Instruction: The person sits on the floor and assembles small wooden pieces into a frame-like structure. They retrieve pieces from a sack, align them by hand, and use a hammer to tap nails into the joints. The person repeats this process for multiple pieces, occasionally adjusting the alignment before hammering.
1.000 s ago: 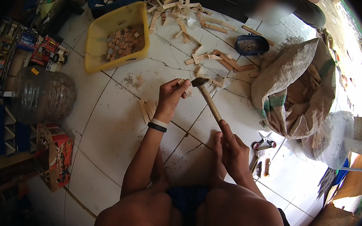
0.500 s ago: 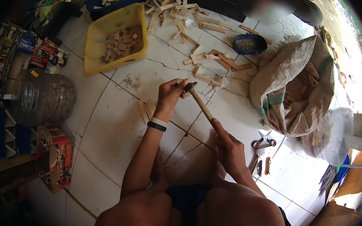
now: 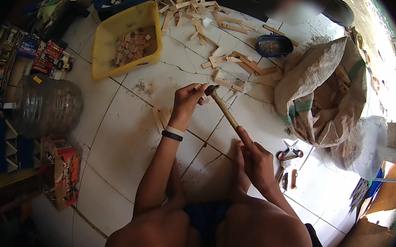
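Note:
My right hand (image 3: 257, 163) is wrapped round the lower end of a hammer's wooden handle. The hammer (image 3: 226, 113) slants up and left, its dark metal head beside the fingertips of my left hand (image 3: 187, 105). Those left fingers are closed in a pinch on a small pale piece of wood, mostly hidden by them. A light band and a black band circle my left wrist. On the tiles just left of that wrist lie thin wooden strips (image 3: 158, 119). Scissors (image 3: 290, 151) rest on the floor to the right of my right hand.
A yellow basin (image 3: 98, 49) holds small wooden blocks. Wood pieces (image 3: 192, 14) spread across the far floor, near a small dark blue tray (image 3: 275, 55). An open sack (image 3: 294, 85) with wood stands right; a large clear plastic jar (image 3: 48, 104) lies left. Another person (image 3: 340, 12) sits far right.
The hammer and my right hand have shifted slightly to the right and the hammer head has risen a little. My left hand stays almost in place, its pinch kept.

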{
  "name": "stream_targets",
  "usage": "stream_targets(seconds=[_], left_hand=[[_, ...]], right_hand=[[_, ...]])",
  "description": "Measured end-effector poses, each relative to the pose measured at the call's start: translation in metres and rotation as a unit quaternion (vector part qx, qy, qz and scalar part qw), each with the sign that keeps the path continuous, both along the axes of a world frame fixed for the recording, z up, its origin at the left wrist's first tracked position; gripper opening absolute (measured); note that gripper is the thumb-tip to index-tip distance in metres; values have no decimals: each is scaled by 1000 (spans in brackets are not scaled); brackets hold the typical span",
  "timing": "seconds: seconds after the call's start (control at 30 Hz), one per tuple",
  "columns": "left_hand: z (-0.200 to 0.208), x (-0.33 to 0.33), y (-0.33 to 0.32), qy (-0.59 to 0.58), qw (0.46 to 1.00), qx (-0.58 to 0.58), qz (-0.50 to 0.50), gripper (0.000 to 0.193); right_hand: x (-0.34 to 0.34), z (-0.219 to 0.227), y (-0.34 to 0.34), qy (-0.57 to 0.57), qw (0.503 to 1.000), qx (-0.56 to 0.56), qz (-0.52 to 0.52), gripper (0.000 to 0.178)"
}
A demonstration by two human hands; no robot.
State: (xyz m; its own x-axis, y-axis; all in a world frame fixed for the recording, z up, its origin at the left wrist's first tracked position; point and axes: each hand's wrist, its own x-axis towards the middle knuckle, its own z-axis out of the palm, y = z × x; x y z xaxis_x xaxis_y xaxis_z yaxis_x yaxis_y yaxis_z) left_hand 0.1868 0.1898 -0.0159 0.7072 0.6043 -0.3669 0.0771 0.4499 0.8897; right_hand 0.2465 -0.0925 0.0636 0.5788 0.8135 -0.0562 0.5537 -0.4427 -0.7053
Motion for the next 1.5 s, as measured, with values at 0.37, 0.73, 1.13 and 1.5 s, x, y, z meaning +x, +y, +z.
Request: stream_targets(seconds=[0.37,0.73,1.13,1.5], left_hand=[[4,1,0,4,1000,7,-7,24],[5,2,-1,-6,1000,13,-4,27],[7,1,-1,-10,1000,10,-4,25],[10,1,-1,-4,999,34,-20,24]], right_hand=[[-3,-10,1,-57,998,-2,14,69],[-7,-8,-1,-110,993,43,0,64],[-13,-8,1,-124,983,127,-40,61],[-8,-21,-13,43,999,-5,-28,62]])
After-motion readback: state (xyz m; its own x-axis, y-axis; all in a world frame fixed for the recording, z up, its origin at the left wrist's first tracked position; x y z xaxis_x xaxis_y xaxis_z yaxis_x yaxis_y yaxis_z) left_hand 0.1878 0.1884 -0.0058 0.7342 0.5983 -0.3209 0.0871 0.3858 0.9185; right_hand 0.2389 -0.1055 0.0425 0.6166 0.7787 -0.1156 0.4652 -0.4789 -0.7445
